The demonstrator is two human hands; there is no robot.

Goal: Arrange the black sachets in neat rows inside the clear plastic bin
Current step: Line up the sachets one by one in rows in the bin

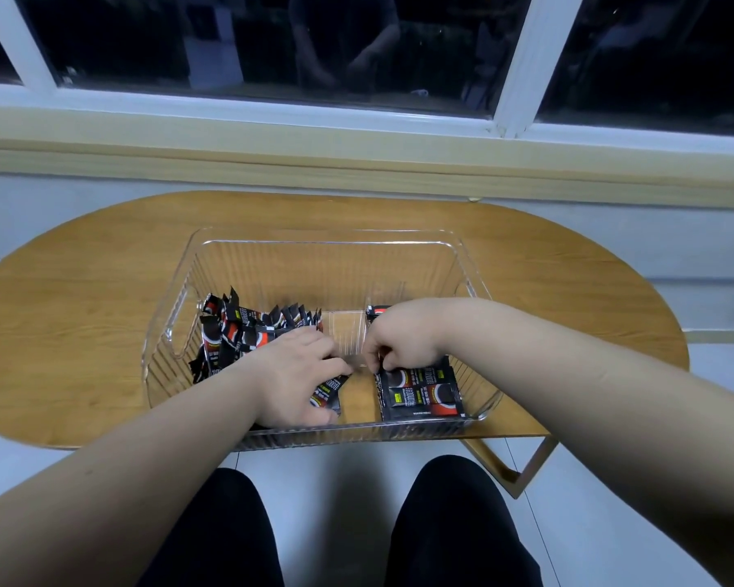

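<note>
On the head camera, the clear plastic bin [475, 264] sat on the wooden table [81, 298], and both hands were down inside it. My left hand [297, 374] lay palm down at the near left, its fingers curled round one sachet [329, 391]. That sachet's long axis ran from the near wall up towards the bin's middle. Just behind and to the left of that hand, a loose heap [238, 332] of black sachets stood on edge and leaned every way, not yet sorted.

My right hand [399, 345] was curled tight, its fingertips pinching the far edge of a flat stack [420, 391] lying against the near wall on the right. One more sachet [377, 311] showed past that wrist.

A bare strip of bin floor lay between the held sachet and the stack. I judged that the sachet had to travel rightward to join the row. The left hand was the nearer to the heap, the right to the stack.
</note>
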